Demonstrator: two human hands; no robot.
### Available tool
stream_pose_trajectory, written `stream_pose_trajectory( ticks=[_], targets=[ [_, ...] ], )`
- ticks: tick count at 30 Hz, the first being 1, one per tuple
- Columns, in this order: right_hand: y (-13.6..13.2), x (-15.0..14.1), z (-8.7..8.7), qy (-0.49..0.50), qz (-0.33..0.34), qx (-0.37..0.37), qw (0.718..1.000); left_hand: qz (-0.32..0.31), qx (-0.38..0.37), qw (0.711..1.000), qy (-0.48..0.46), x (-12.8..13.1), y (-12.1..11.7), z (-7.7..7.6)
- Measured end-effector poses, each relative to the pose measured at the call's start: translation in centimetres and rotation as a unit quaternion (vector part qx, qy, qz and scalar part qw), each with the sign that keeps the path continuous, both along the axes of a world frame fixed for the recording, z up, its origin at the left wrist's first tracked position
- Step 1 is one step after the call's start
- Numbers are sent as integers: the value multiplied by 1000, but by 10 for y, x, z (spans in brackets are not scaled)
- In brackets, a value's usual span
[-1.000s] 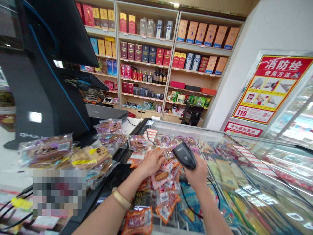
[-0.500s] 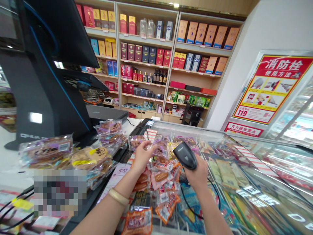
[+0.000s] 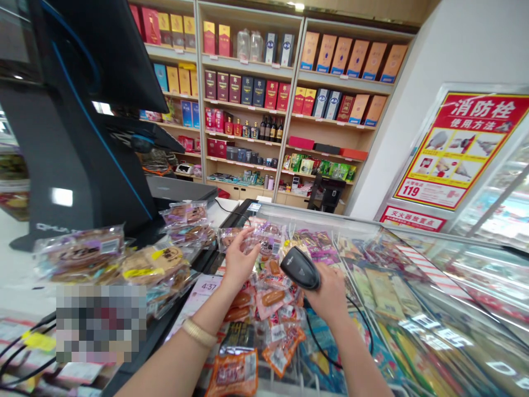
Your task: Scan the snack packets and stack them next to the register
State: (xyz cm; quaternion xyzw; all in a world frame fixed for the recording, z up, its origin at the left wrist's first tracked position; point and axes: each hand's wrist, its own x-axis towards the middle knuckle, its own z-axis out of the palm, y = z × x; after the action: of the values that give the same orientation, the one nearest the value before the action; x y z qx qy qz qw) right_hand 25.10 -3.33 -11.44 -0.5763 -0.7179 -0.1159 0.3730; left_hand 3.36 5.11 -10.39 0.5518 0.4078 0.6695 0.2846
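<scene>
- The right hand (image 3: 328, 292) is gripping the black scanner (image 3: 301, 268).
- The left hand (image 3: 239, 259) is curving, half open, at the left edge of the purple-printed packet (image 3: 268, 242); whether it is gripping, I cannot tell.
- Orange-edged packets (image 3: 285, 350) are lying nearer on the bench (image 3: 314, 214).

I'm holding both bare forearms out in front, my left forearm (image 3: 176, 355) slanting in toward the middle. My left hand (image 3: 238, 264) is pointing forward, thumb parting from the fingers; my right hand (image 3: 330, 292) is gripping, fingers curling.
</scene>
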Motion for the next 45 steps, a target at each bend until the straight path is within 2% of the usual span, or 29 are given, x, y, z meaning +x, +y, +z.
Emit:
stream_pose_trajectory(
  ticks=[6,8,11,14,17,20,23,25,28,29,30,32,34,36,39,41,43,45],
  targets=[
    [2,4,0,-14,10,-4,1000,23,-9,1000,0,0,-2,1],
    [5,8,-4,-19,12,6,1000,60,-24,998,-5,-6,0,3],
    [8,12,-8,-12,6,15,1000,155,-58,986,22,-21,8,4],
    [9,14,-9,0,3,23,1000,217,-127,955,156,-35,15,4],
    [8,14,-9,4,5,32,999,210,-209,901,317,-41,17,4],
    [9,15,-10,2,5,37,999,186,-251,867,389,-38,15,3],
    [11,16,-11,2,3,56,998,172,-262,863,396,-34,12,4],
    [11,17,-11,10,-2,76,997,201,-256,862,389,-31,7,6],
    [11,18,-10,44,-32,106,993,259,-178,873,374,-23,0,9],
    [11,19,-10,56,-49,116,990,246,-140,886,366,-20,-3,9],
    [10,19,-9,68,-67,125,987,205,-106,904,359,-15,-5,9],
    [10,20,-9,83,-95,135,983,71,-66,931,352,-4,-10,8],
    [11,22,-9,88,-110,130,981,-54,-56,926,369,7,-15,5],
    [13,26,-11,83,-113,128,982,-122,-63,900,413,17,-20,3],
    [17,31,-14,64,-106,135,983,-152,-77,861,478,25,-26,-1],
    [18,34,-16,53,-101,140,984,-154,-79,854,491,26,-27,-3],
    [19,34,-17,46,-102,144,983,-158,-77,862,476,26,-26,-6],
    [19,34,-18,41,-103,144,983,-165,-77,885,429,26,-24,-8]
  ],
)
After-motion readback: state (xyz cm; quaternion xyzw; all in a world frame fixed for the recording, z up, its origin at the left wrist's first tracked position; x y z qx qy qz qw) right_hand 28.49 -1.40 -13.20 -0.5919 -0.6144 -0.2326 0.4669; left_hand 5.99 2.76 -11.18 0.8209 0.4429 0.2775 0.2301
